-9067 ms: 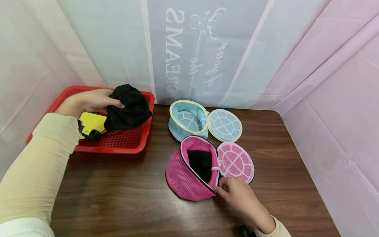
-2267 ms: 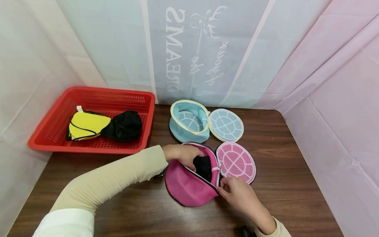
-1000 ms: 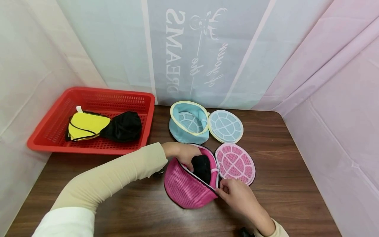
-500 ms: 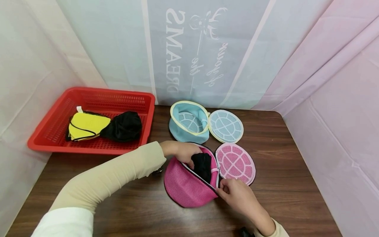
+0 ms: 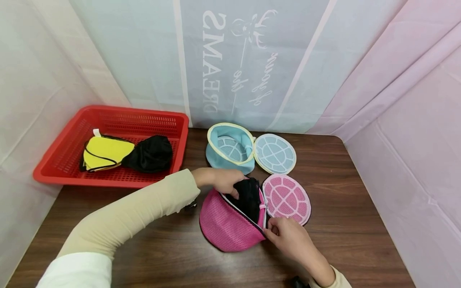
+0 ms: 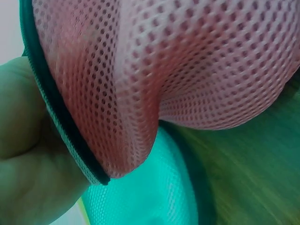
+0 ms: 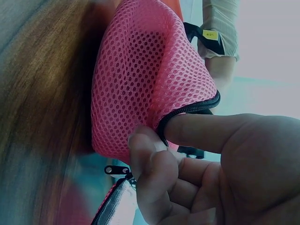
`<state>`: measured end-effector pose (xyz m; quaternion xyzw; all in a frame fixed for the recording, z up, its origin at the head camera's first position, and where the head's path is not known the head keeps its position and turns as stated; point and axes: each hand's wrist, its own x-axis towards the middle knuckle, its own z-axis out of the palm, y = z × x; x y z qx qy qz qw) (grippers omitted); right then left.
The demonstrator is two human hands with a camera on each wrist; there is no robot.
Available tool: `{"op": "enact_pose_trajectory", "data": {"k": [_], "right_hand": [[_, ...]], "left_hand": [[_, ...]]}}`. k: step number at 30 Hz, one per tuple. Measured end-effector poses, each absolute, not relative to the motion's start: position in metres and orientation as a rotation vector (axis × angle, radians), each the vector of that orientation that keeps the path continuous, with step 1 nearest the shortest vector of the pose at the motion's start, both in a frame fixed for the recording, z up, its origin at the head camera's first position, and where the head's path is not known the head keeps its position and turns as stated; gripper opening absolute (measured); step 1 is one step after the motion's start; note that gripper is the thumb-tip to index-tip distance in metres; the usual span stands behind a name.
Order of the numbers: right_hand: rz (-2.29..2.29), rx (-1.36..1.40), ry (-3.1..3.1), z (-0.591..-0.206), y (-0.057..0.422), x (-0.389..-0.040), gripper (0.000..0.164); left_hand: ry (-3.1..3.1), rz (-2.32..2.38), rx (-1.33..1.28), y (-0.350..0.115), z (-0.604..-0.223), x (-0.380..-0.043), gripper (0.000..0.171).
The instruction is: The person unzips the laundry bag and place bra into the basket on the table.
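A round pink mesh laundry bag point(image 5: 230, 228) stands on the table with its zipped top open. My left hand point(image 5: 227, 182) reaches over its far left rim and holds a black cloth point(image 5: 248, 200) bunched up in the mouth; the fingertips are hidden. In the left wrist view, the left hand point(image 6: 33, 159) lies against the black-edged rim. My right hand point(image 5: 288, 236) pinches the near right rim between thumb and finger, and in the right wrist view the right hand point(image 7: 187, 173) sits beside a hanging zipper pull point(image 7: 116, 169).
A pink lid point(image 5: 286, 199) lies flat right of the bag. Behind is an open blue mesh laundry bag point(image 5: 223, 163), its lid point(image 5: 275, 153) folded out. At left, a red basket point(image 5: 108, 183) holds a yellow cloth piece point(image 5: 108, 152) with black trim and another black cloth point(image 5: 153, 154).
The left hand has gone from the basket to the pink bag, leaving a black cloth in the basket. Lately it has risen slightly, and the black cloth stands higher in the bag's mouth.
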<state>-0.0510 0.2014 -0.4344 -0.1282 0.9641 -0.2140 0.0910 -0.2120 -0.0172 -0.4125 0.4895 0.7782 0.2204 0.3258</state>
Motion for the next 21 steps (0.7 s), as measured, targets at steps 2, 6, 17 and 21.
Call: {"op": "enact_pose_trajectory", "data": {"k": [2, 6, 17, 21], "right_hand": [[-0.635, -0.391, 2.869, -0.435, 0.201, -0.051, 0.034], [-0.630, -0.388, 2.868, -0.436, 0.201, -0.051, 0.034], [-0.626, -0.367, 2.848, -0.436, 0.202, -0.052, 0.034], [-0.608, -0.362, 2.850, -0.436, 0.202, -0.052, 0.033]], "left_hand": [[2.031, 0.612, 1.275, -0.018, -0.409, -0.213, 0.021], [2.041, 0.654, 1.268, -0.019, -0.405, -0.214, 0.020], [2.033, 0.792, 1.270, -0.021, -0.388, -0.222, 0.018], [2.030, 0.836, 1.240, -0.022, -0.383, -0.223, 0.017]]}}
